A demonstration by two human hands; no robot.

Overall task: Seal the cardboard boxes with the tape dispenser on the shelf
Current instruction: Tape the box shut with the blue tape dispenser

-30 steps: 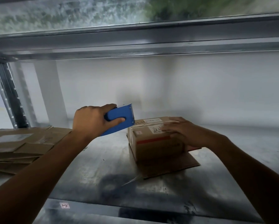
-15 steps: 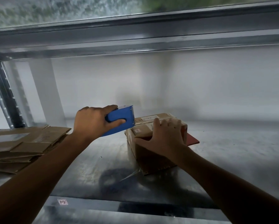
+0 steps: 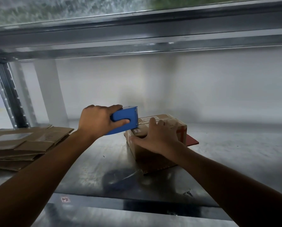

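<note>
On the metal shelf (image 3: 104, 154), a little right of the middle, stands a small cardboard box (image 3: 151, 159) with white labels on its top and a stripe of red tape down its right side. It rests partly on a flat red sheet (image 3: 191, 141) that juts out behind and to the right. The right hand (image 3: 158, 138) grips the box at its near top edge, with the fingers bent over the top and the thumb spread along the front left corner. The left hand (image 3: 96, 122) is wrapped round the handle of a blue tape dispenser (image 3: 125, 122), the thumb pressed on its near side and the index finger laid along its top. The toothed end of the dispenser meets the box's upper left edge, just beside the right hand's fingertips. A thin strip of clear tape lies on the shelf in front of the box. Well to the left sits a stack of flattened cardboard (image 3: 25, 141), near the perforated upright post (image 3: 11, 99). A small label (image 3: 65, 199) is stuck on the shelf's front lip.
</note>
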